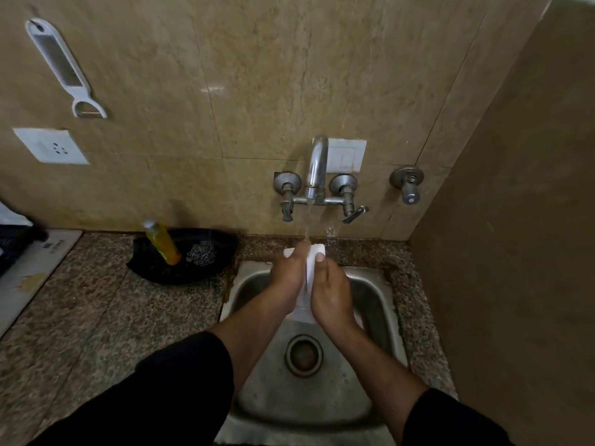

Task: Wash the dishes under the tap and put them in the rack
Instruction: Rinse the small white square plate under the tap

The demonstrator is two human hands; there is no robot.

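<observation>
grip: left hand [286, 278] and right hand [331, 291] both clamp one white dish [308, 280] between them, fingers curled round its edges, right thumb on its top end
dish: flat, white, seen edge-on, tilted up and away from the body; exact type hard to tell
water: stream [308, 220] lands right on the top end of the dish, at the fingertips; splash just right of the grip
tap [317, 162]: directly above and behind the grip, running
sink [373, 304]: below the grip, steel; drain [303, 355] under the wrists, nearer the body; no other dishes visible in the part of the basin that shows
soap stuff: left of the grip on the counter [106, 317], a black tray [206, 270] with a yellow bottle [162, 243] and a steel scrubber [201, 252]; neither hand touches them
wall: a white peeler [61, 66] and a socket [51, 146], far up-left of the grip
rack: not in view, can't say what's in it
done so far: dish is under the water, rinse step is on; looks mid-wash for this item
left: finish the rinse, carry the dish to the rack; can't tell how many dishes remain or are racked
risk: wet, thin dish held by its edges, could slip
</observation>
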